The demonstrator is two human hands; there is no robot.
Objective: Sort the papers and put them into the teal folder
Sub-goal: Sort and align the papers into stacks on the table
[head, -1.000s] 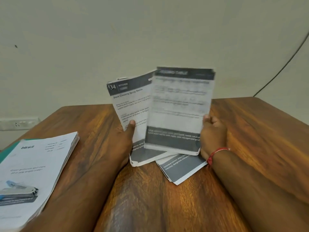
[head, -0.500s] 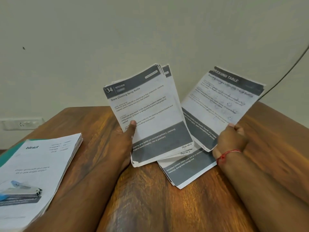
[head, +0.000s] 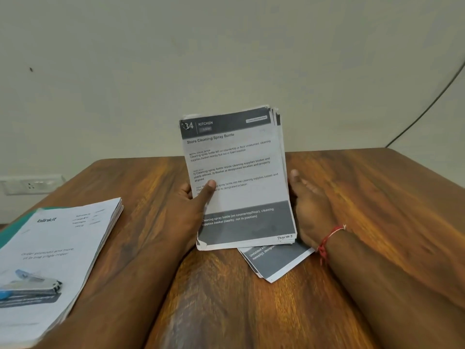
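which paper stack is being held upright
The grey-banded printed stack headed KITCHEN, gripped by the left hand; the white blinkit stack and grey-cornered sheets lie flat.

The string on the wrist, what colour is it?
The string is red, seen in the head view.

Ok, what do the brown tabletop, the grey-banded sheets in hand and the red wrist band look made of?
Brown tabletop: wood or wood-look laminate, glossy; streaked grain and sheen show. Grey-banded printed sheets: thin matte paper, with curled, dog-eared corners. Red wrist band: seemingly thread or cord, thin strands with a loose end.
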